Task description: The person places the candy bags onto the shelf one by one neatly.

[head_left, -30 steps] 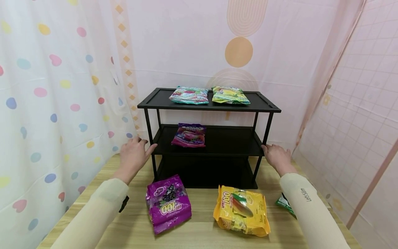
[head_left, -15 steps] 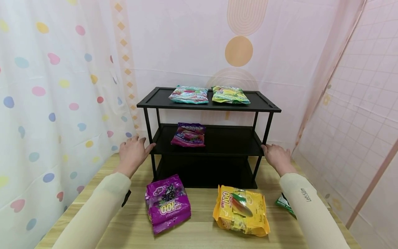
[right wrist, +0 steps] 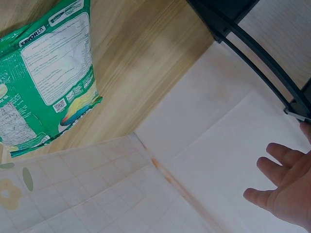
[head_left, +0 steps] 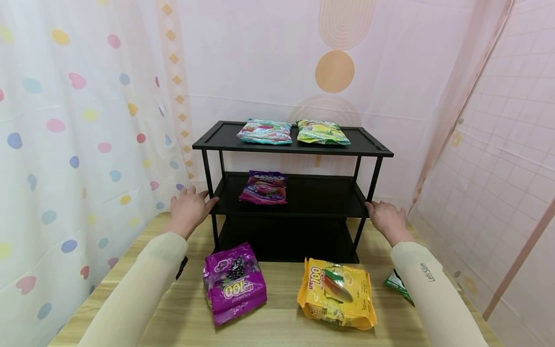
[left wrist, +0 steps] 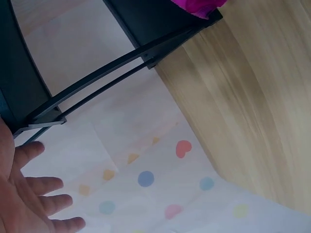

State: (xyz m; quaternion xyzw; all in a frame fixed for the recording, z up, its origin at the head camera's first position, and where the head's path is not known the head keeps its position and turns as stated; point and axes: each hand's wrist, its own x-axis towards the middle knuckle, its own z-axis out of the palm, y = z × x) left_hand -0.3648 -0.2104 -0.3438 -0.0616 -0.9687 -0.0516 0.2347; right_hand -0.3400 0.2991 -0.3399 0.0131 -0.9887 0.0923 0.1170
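Observation:
A black three-tier shelf (head_left: 318, 197) stands on the wooden table. At the left end of its middle tier is my left hand (head_left: 191, 209), thumb against the post. In the left wrist view, that hand's fingers (left wrist: 46, 185) stretch out, spread beyond the shelf's corner. My right hand (head_left: 386, 219) touches the right end of the same tier. The right wrist view has its fingers (right wrist: 273, 171) extended and apart, gripping nothing visible. On the top tier lie a light-blue candy bag (head_left: 265, 132) and a yellow-green candy bag (head_left: 322, 132). A purple-pink candy bag (head_left: 264, 188) rests on the middle tier.
In front of the shelf, a purple gummy bag (head_left: 235, 284) and a yellow mango gummy bag (head_left: 337, 295) lie on the table (head_left: 277, 313). A green bag (right wrist: 53, 73) lies by my right forearm, partly covered in the head view. Curtains (head_left: 260, 62) surround the table.
My left hand has shifted slightly up and to the right, its thumb staying at the post. The right hand, shelf and bags look unchanged.

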